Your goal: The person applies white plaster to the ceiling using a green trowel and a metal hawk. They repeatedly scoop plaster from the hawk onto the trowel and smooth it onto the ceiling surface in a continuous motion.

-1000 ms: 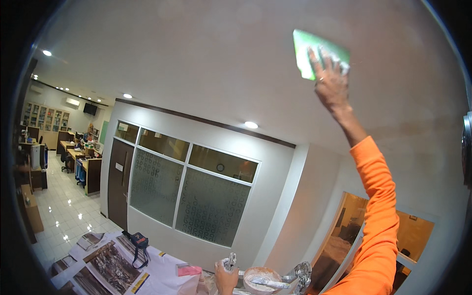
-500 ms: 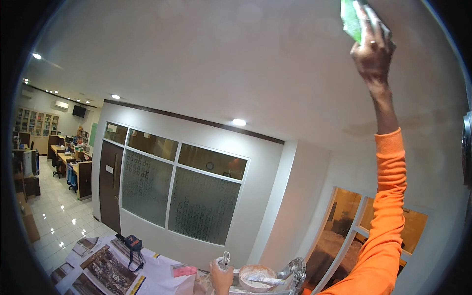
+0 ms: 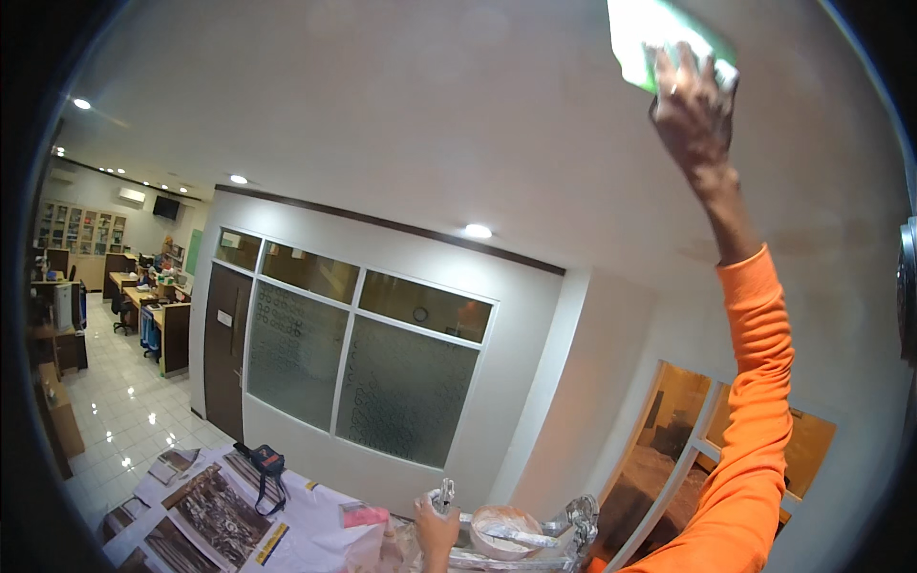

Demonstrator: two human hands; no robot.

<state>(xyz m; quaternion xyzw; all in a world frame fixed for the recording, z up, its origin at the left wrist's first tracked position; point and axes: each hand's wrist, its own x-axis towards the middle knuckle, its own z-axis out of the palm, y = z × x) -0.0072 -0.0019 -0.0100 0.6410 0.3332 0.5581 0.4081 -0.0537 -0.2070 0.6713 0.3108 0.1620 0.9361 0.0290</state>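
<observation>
High at the right, my right hand [image 3: 695, 115] presses a flat green and white spreader [image 3: 659, 43] against the white ceiling [image 3: 411, 105]. The fingers lie over its near edge, and the orange-sleeved arm is stretched upward. Down at the bottom middle, my left hand [image 3: 437, 533] is closed around a whitish-smeared metal end of what looks like a ladder top [image 3: 581, 516]. Just right of that hand sits a bowl [image 3: 490, 551] of white paste. A putty knife [image 3: 528, 538] lies across it, coated in the same paste.
A printed banner sheet [image 3: 315, 535] covers something at the lower left, with a dark strapped bag [image 3: 267, 460] and a pink item [image 3: 365, 516] on it. Behind stand a frosted-window partition [image 3: 411, 387] and a brown door [image 3: 226, 344]. Ceiling lamps [image 3: 478, 230] glow ahead.
My right hand has moved left and slightly down in the view with the spreader, whose broad face shows more. My left hand keeps its hold. The whole view has shifted slightly.
</observation>
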